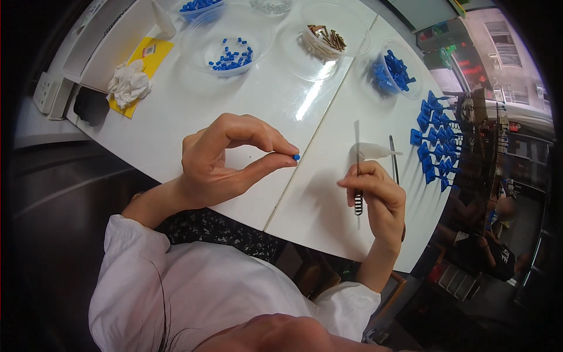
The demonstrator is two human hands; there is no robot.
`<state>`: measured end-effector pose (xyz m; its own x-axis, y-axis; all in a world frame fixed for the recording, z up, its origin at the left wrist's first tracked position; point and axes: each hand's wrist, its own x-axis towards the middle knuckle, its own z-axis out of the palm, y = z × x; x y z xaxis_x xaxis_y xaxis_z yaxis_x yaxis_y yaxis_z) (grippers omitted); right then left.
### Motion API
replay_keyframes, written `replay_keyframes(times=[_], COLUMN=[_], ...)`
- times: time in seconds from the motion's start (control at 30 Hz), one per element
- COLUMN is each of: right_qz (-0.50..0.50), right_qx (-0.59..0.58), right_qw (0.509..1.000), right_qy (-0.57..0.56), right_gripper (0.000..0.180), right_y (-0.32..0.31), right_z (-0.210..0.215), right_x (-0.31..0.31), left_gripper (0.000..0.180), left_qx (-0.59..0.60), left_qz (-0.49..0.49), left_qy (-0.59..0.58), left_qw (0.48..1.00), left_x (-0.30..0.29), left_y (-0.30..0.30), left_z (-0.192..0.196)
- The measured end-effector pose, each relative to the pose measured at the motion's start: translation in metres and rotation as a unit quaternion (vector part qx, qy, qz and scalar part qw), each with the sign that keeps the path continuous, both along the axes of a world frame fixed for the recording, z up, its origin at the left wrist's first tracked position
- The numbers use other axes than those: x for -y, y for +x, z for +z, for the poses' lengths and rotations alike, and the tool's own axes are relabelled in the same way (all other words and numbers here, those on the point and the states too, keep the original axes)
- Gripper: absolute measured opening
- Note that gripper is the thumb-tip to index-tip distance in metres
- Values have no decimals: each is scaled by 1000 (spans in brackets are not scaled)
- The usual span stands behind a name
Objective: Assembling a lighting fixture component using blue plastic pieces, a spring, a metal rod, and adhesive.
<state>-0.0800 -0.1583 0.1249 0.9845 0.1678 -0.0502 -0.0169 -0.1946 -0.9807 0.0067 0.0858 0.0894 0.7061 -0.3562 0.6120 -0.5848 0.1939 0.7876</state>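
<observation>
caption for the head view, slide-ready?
Left hand pinches a small blue bead; right hand holds a thin rod with a black spring.

White table (246,117), seam down middle; on it clear bowls of blue beads (231,56), brown pieces (328,38), blue parts (394,73); crumpled tissue (129,83) on yellow sheet (151,56); blue clips (437,141) along right edge

Flat yellow packet (148,58) with small label, far left of white table, under crumpled white tissue (128,83)
</observation>
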Motion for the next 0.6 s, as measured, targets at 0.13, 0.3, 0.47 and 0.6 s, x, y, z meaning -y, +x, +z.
replay_keyframes(times=[0.13,0.3,0.47,0.6], right_qz=[-52,-161,-129,-129], right_qx=[51,198,233,243], right_qw=[990,879,880,851], right_qy=[122,402,394,448], right_gripper=[28,29,44,50], right_y=[-6,-16,-9,-3], right_z=[0,6,7,7], right_x=[6,23,15,7], left_gripper=[30,39,38,38], left_qx=[1,-22,-10,-2], left_qz=[-5,-49,-71,-80], left_qy=[-2,38,55,62], left_qw=[1000,998,996,995], left_x=[0,3,10,13], left_y=[-1,-7,-13,-16], left_z=[0,1,0,0])
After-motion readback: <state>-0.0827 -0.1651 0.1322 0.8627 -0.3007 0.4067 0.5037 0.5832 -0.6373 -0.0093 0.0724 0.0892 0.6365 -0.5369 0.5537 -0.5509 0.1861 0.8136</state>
